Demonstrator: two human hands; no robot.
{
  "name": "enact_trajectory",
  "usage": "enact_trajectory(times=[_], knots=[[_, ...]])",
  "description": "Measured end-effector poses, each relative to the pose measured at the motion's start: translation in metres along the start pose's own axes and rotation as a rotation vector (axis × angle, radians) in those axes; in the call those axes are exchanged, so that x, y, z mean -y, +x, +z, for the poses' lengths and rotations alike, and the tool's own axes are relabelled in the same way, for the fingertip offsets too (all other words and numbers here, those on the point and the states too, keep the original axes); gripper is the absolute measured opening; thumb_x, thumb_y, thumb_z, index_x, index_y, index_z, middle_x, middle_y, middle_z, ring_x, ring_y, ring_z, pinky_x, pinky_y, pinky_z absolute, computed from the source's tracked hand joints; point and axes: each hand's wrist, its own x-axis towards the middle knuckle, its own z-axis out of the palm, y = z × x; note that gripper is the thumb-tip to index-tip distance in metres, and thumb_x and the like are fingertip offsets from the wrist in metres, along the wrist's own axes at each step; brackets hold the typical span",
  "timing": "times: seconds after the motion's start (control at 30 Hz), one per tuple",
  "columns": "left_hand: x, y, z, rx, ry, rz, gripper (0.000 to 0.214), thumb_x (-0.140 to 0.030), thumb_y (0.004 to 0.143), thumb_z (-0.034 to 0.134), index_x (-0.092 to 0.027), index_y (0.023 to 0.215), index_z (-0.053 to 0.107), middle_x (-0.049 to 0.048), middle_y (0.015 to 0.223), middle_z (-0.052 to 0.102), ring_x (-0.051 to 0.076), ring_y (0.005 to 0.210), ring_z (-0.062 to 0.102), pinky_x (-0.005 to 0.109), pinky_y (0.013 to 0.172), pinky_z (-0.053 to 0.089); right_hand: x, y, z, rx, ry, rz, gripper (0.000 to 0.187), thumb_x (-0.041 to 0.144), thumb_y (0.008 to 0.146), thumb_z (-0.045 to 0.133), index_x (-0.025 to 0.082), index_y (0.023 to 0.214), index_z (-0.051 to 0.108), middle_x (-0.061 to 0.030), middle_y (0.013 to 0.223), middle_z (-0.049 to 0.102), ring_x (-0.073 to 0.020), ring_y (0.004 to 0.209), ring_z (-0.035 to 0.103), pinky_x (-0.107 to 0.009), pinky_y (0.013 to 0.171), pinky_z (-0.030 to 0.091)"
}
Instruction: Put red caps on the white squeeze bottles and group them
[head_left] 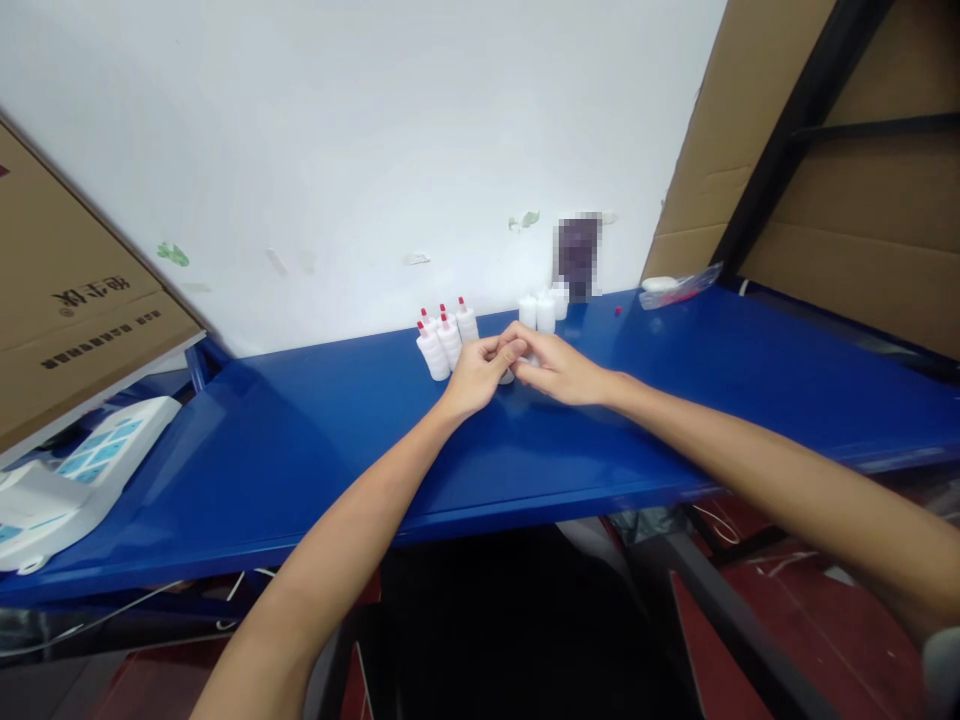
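My left hand [478, 374] and my right hand [556, 366] meet over the middle of the blue table, fingers closed and fingertips together. Below the left fingers shows the lower end of a small white bottle [507, 377]; the rest of it is covered by the hands. What the right fingertips pinch is hidden. Just left of the hands stand several white squeeze bottles [449, 345] with red-tipped nozzles, upright in a cluster. Behind my right hand is a group of white bottles [545, 314] with no red tips showing.
The blue table [315, 450] runs along a white wall. A small red cap [618, 311] and a clear plastic bag [679, 290] with red pieces lie at the back right. A white device with blue panels [97, 465] sits at left, near a cardboard box [82, 290].
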Motion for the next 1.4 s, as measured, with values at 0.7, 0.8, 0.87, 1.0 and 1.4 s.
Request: enact_trajectory(times=[0.7,0.8,0.87,1.0,1.4], knots=[[0.004,0.001,-0.004,0.09,0.088,0.022,0.06,-0.067,0.087,0.059,-0.018,0.058,0.044,-0.0041,0.055,0.037,0.007,0.05,0.031,0.025,0.048,0.022,-0.007,-0.002,-0.006,-0.059,-0.199,0.033,0.029,0.024,0.087,0.056,0.023,0.113,0.042,0.0045,0.075,0.055,-0.0116,0.058,0.044,-0.027,0.058,0.034],[0.004,0.004,-0.002,-0.026,0.015,0.021,0.06,-0.068,0.084,0.062,-0.018,0.058,0.043,-0.0045,0.053,0.038,0.007,0.049,0.031,0.024,0.048,0.023,-0.011,-0.001,-0.008,-0.127,-0.215,0.081,0.032,0.035,0.092,0.057,0.023,0.119,0.044,0.0061,0.071,0.056,-0.0107,0.052,0.042,-0.027,0.057,0.033],[0.005,0.006,-0.001,-0.068,-0.039,-0.007,0.06,-0.068,0.083,0.063,-0.019,0.057,0.042,-0.0054,0.052,0.037,0.006,0.047,0.03,0.024,0.047,0.022,-0.014,0.0,-0.01,-0.15,-0.239,0.108,0.031,0.042,0.093,0.058,0.023,0.116,0.048,0.0079,0.063,0.051,-0.0109,0.051,0.04,-0.027,0.056,0.03],[0.009,0.008,-0.006,-0.169,-0.055,-0.029,0.058,-0.063,0.083,0.065,-0.019,0.056,0.041,-0.0058,0.05,0.036,0.006,0.045,0.029,0.024,0.046,0.022,-0.015,-0.001,-0.013,-0.151,-0.252,0.113,0.027,0.046,0.095,0.056,0.022,0.107,0.055,0.0086,0.056,0.045,-0.0116,0.052,0.04,-0.027,0.056,0.029],[0.018,0.009,-0.013,-0.193,0.086,-0.036,0.061,-0.065,0.08,0.068,-0.02,0.055,0.035,-0.0065,0.049,0.033,0.006,0.046,0.028,0.024,0.046,0.018,-0.021,0.0,-0.011,-0.096,-0.338,0.147,0.036,0.038,0.091,0.06,0.02,0.123,0.061,0.0082,0.054,0.042,-0.0121,0.052,0.037,-0.028,0.058,0.029]])
